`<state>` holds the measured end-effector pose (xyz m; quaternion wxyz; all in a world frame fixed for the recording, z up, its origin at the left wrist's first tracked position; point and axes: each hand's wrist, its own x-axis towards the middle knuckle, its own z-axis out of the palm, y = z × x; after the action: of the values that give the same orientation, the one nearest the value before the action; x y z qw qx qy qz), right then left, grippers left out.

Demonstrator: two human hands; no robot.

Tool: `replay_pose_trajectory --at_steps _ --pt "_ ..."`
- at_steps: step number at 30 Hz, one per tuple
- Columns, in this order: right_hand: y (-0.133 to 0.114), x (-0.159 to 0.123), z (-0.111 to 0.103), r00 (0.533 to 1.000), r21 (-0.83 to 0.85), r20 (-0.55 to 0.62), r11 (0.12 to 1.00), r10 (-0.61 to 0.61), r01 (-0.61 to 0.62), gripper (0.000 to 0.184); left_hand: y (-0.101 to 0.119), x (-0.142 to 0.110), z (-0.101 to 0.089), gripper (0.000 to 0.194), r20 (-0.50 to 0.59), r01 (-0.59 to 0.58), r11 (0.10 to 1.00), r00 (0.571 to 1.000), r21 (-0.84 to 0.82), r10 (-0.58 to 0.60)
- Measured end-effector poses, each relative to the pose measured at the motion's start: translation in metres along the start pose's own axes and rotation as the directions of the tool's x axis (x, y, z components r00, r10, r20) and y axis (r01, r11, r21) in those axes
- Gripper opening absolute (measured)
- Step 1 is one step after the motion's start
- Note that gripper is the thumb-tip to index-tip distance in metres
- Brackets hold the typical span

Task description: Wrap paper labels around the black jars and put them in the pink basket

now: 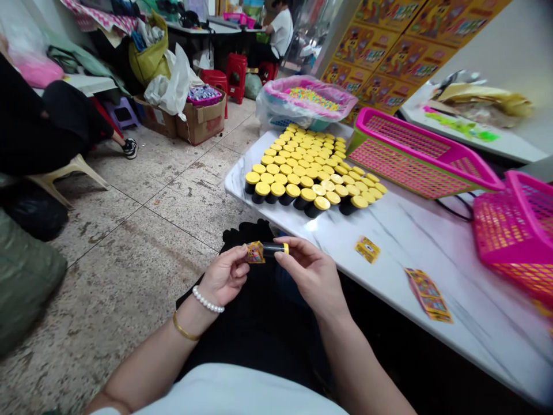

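Over my lap, my left hand [228, 272] pinches a small printed orange sleeve [256, 252] between thumb and fingers. A small black canister with a yellow lid [273, 249] lies sideways in my right hand [307, 271], gripped near its lid end. The canister's other end meets the sleeve; whether it is inside the sleeve or only touching, I cannot tell. On the table beside me stand many upright black canisters with yellow lids [302, 167], set close together. One loose printed sleeve [367, 249] and a small stack of printed sleeves [430, 295] lie on the marble-patterned tabletop [389, 311].
Pink-and-green baskets [425, 153] and a pink basket [514, 230] stand along the table's far side. Behind the canisters sits a plastic-lined tub [311, 104] of colourful pieces. Printed yellow cartons [397, 52] are stacked behind. A seated person [56, 124] is at left, another [280, 31] farther back.
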<state>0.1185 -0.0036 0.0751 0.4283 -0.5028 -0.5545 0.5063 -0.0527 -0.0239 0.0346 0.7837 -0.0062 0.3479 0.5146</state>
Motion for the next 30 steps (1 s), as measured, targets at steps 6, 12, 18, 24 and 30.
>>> replay_pose_trajectory --at_steps 6,12,18,24,30 --pt "0.0 0.0 0.001 1.0 0.018 0.031 1.0 0.002 -0.002 0.032 -0.001 0.002 0.001 0.009 0.026 0.026 1.0 0.999 -0.016 -0.025" --pt "0.002 0.0 0.004 1.0 0.004 0.008 1.0 0.01 -0.01 0.031 -0.004 0.005 -0.003 0.011 0.024 0.052 0.996 0.998 -0.07 -0.051" --pt "0.004 -0.005 0.009 0.999 -0.072 0.042 0.997 -0.01 0.013 0.028 -0.006 0.006 -0.004 0.013 0.018 0.05 0.996 0.999 -0.068 -0.049" --pt "0.01 -0.009 0.011 0.987 -0.284 -0.012 0.947 -0.157 0.148 0.021 -0.007 0.008 -0.006 0.016 -0.008 0.013 1.0 1.0 -0.024 -0.013" --pt "0.018 -0.011 0.007 0.951 -0.316 0.094 0.897 -0.296 0.31 0.019 -0.009 -0.002 -0.004 0.033 -0.019 -0.225 0.943 0.971 0.244 0.237"
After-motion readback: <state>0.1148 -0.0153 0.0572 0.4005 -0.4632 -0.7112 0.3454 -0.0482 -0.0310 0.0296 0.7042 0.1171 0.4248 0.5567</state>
